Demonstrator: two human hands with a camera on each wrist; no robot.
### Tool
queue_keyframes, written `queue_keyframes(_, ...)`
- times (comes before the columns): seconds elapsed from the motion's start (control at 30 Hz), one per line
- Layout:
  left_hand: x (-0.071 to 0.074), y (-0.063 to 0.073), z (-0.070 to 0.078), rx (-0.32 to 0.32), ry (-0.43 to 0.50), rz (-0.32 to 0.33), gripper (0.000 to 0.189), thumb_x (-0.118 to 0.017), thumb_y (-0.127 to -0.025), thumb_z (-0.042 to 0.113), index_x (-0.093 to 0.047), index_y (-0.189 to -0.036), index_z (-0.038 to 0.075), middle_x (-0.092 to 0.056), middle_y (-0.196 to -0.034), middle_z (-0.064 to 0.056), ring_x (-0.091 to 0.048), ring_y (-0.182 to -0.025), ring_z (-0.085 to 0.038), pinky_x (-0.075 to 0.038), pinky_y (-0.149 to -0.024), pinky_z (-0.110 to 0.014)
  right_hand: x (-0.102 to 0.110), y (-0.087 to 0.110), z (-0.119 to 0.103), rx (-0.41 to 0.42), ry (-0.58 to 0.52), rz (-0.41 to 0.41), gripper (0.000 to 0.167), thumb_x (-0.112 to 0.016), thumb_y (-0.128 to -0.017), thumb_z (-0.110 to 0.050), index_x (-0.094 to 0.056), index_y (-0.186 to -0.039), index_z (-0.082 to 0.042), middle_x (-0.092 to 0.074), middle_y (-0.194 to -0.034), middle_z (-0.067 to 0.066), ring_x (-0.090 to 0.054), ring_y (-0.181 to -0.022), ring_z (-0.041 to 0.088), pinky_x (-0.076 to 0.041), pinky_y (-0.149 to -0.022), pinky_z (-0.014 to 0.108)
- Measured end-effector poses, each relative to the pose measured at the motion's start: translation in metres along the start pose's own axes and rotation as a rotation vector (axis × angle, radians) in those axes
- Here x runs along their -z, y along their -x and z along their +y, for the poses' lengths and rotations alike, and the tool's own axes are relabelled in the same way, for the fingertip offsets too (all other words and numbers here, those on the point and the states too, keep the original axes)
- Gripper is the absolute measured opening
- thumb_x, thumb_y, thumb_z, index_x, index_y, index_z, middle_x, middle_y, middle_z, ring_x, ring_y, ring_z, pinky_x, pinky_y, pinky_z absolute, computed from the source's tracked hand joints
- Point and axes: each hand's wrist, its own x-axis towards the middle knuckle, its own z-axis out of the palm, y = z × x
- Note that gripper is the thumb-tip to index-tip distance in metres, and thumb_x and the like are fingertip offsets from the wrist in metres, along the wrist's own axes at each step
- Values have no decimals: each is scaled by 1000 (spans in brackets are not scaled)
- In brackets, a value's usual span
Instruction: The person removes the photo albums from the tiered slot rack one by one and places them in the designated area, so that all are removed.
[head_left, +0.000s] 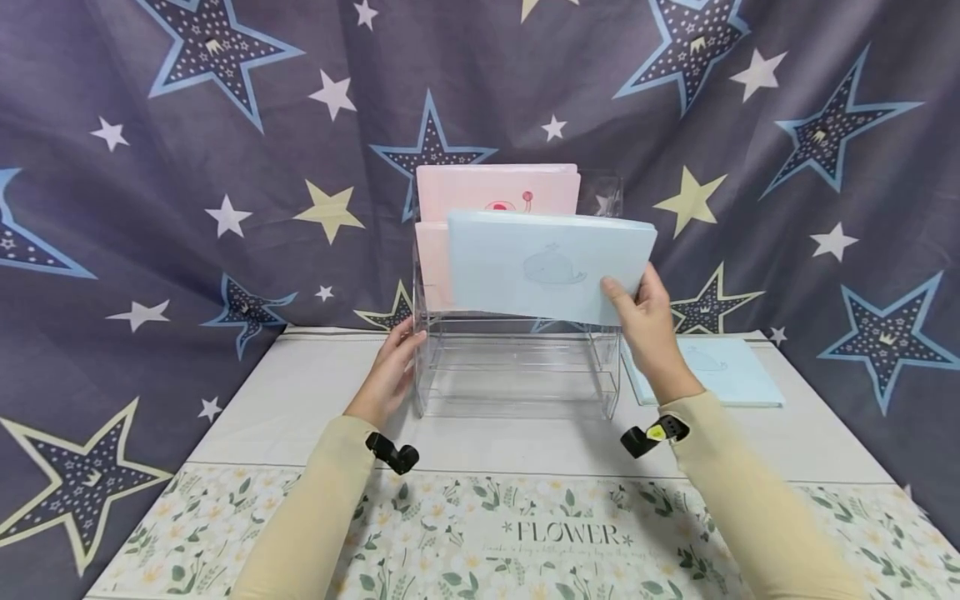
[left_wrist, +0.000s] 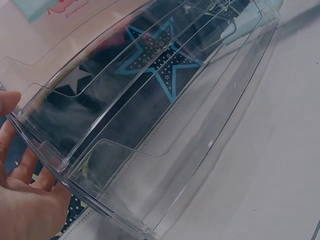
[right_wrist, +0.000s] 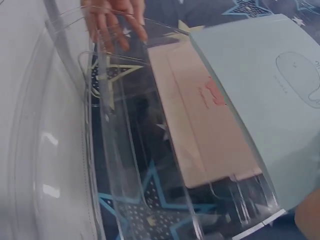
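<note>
A clear tiered rack stands upright in the middle of the table. Pink notebooks with a red drawing fill its two upper tiers, partly hidden. My right hand grips the right end of a light blue notebook with a whale drawing, thumb on the front cover. That notebook is in front of the lower pink notebook, overlapping it; whether it touches the rack I cannot tell. On the rack's left side, my left hand holds the side panel, thumb at the front edge and fingers outside.
Another light blue notebook lies flat on the table, right of the rack and behind my right forearm. A floral mat strip runs along the front of the white tabletop. Behind the rack hangs a star-patterned curtain.
</note>
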Motion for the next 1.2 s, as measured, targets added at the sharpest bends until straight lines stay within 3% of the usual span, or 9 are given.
queue_keyframes(0.23, -1, -1, -2, -3, 6, -2, 60, -57, -103, 24, -32, -157, 22, -27, -161, -5, -20, -148, -27, -12, -121, -51, 36, 4, -8, -16, -53, 15, 37, -56, -103, -14, -48, -139, -7, -57, -124, 3, -58, -113, 18, -51, -93, 27)
queue_keyframes(0.5, 0, 0, -4, -8, 9, 3, 58, -57, -103, 23, -35, -156, 23, -30, -159, -4, -22, -147, -27, -13, -120, -50, 77, 15, -11, -71, -148, -11, 37, -58, -102, -12, -49, -139, -11, -55, -123, 2, -54, -111, 16, -44, -87, 26)
queue_keyframes(0.77, 0, 0, -3, -3, 3, 1, 61, -58, -102, 23, -32, -158, 23, -27, -162, -5, -19, -149, -27, -11, -120, -53, 117, 30, -6, -41, -134, -31, 38, -56, -101, -2, -53, -137, -11, -61, -117, 1, -59, -101, 12, -51, -77, 16)
queue_keyframes(1.03, -2, 1, -3, -5, 7, 0, 60, -57, -103, 22, -32, -157, 22, -28, -161, -5, -20, -148, -27, -12, -120, -52, 161, 44, -6, -105, -167, -26, 34, -55, -101, 1, -57, -131, -14, -65, -113, -2, -63, -94, 8, -53, -72, 16)
queue_keyframes(1.2, -1, 0, -3, -7, 7, -5, 59, -55, -104, 21, -31, -158, 21, -27, -161, -6, -18, -149, -27, -12, -120, -52, 191, 53, -2, -166, -136, -71, 36, -51, -102, 0, -54, -134, -17, -63, -116, -3, -64, -93, 7, -54, -71, 17)
